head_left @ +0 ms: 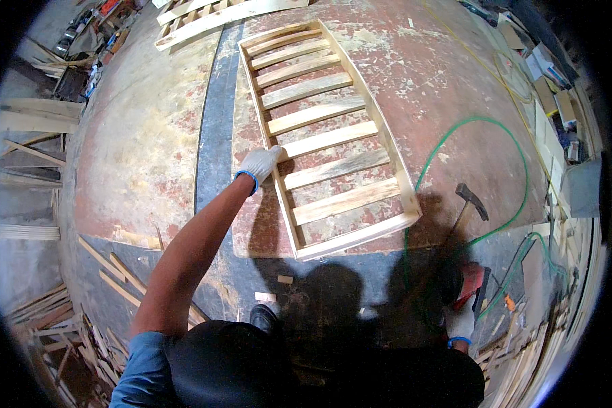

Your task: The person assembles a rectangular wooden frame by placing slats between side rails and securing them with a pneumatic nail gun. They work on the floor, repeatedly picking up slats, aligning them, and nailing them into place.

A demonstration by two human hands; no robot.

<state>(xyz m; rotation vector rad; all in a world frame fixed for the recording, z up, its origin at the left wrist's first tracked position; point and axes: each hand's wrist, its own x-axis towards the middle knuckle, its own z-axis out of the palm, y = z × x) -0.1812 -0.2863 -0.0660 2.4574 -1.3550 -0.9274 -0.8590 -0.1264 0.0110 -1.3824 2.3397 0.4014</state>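
Observation:
A long slatted wooden frame (330, 139) lies on the floor ahead of me, with several crosswise slats between its side boards. My left hand (260, 165), in a pale work glove with a blue cuff, is closed on the frame's left side board about midway along. Low on the right, my right hand (460, 322), gloved the same way, holds a red and black nail gun (469, 287); shadow partly hides its fingers. A hammer (470, 200) rests on the floor to the right of the frame's near corner.
A green air hose (525, 156) loops over the floor at right. Another slatted wooden piece (231, 17) lies at the far side. Loose sticks (115, 272) and small offcuts (266, 297) are scattered nearby. Stacked wood lines both sides. My shoe (262, 317) shows below.

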